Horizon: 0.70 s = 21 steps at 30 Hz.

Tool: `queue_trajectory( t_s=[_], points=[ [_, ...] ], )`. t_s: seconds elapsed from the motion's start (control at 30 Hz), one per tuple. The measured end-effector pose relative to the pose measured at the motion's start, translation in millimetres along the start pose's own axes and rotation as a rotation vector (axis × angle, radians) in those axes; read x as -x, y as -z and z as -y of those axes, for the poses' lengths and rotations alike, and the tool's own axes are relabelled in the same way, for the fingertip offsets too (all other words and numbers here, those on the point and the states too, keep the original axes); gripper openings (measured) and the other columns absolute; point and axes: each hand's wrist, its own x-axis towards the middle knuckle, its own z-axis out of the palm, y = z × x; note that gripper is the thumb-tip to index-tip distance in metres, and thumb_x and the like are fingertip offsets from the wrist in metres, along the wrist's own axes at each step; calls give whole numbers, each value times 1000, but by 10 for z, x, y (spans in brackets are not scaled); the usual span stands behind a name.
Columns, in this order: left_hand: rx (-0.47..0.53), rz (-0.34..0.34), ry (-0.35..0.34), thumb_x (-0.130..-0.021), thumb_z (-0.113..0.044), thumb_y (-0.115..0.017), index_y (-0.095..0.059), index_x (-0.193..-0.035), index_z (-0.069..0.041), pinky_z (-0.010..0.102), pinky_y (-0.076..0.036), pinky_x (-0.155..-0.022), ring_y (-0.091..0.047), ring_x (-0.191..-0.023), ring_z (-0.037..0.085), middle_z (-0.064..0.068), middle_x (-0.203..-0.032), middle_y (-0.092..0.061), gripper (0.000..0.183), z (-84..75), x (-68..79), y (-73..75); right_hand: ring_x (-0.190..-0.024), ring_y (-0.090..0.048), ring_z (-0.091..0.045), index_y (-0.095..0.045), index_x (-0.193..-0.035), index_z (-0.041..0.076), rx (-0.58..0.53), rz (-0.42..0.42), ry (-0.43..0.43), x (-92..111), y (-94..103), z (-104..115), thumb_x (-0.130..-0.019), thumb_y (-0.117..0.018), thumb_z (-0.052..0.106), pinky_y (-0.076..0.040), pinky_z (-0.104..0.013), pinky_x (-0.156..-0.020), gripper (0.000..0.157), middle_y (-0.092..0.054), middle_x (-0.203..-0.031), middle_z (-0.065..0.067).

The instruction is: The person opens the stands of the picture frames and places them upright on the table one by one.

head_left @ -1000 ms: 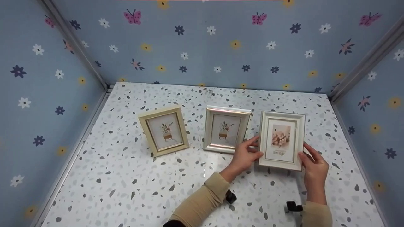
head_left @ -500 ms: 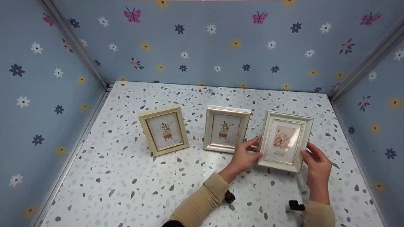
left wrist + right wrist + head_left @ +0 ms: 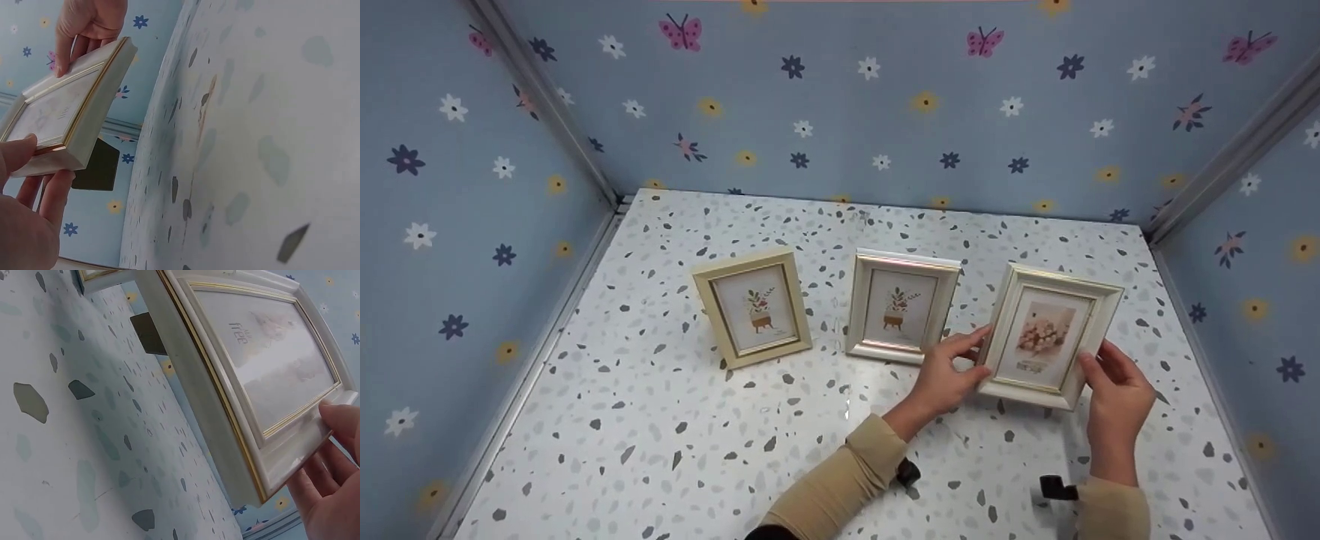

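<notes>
Both hands hold a cream-white picture frame [image 3: 1046, 334] with a gold inner edge and a pink flower print. My left hand [image 3: 949, 379] pinches its left side, thumb on the front and fingers behind. On the opposite side, the right hand [image 3: 1119, 397] grips near the lower corner the same way. In the wrist views the frame's lower edge is clear of the tabletop, and a dark support leg [image 3: 98, 167] sticks out behind. To the left stands a silver-white picture frame [image 3: 897, 309] with a potted-plant print, its lower right corner partly behind the left hand.
A yellowish-cream picture frame [image 3: 757, 311], also with a plant print, stands angled at the left. Speckled white tabletop [image 3: 697, 450] lies under everything. Blue flowered panels [image 3: 840, 97] enclose the back and both sides. Black wrist-worn pieces [image 3: 1057, 487] show near the sleeves.
The held frame has turned and shifted to the right, its top leaning rightward. The right hand moved slightly right with it. Both other frames stay where they stood.
</notes>
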Motion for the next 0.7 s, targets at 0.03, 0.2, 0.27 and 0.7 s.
queue_trajectory(
  t_s=[0.03,0.2,0.27,0.7],
  points=[
    [-10,2,-6,-85,-1,-76,-56,-142,-15,37,-55,-88,-63,-98,8,-1,-118,-66,62,-4,3,-1,-100,-66,-13,-72,-119,3,1,-3,0,2,-2,-4,-78,-86,9,-55,-18,-71,44,-72,-106,1],
    [-27,17,17,-84,-3,-78,-58,-141,-17,26,-55,-85,-62,-100,6,-3,-122,-65,62,-30,12,2,-92,-69,-8,-69,-122,1,21,-12,1,10,-5,-14,-79,-85,10,-56,-18,-67,47,-73,-101,3],
    [1,31,28,-84,-4,-78,-59,-140,-18,24,-55,-84,-61,-102,6,-3,-123,-64,61,-46,11,12,-90,-70,-7,-69,-123,0,15,-22,-12,7,-7,-19,-79,-85,10,-56,-19,-66,48,-73,-99,4],
    [46,35,39,-96,-14,-68,-63,-135,-16,25,-54,-85,-62,-106,11,-1,-123,-65,39,-91,13,94,-87,-72,-9,-69,-121,0,-130,-47,-101,-46,57,-8,-79,-83,3,-57,-22,-65,45,-74,-96,1]
  ],
)
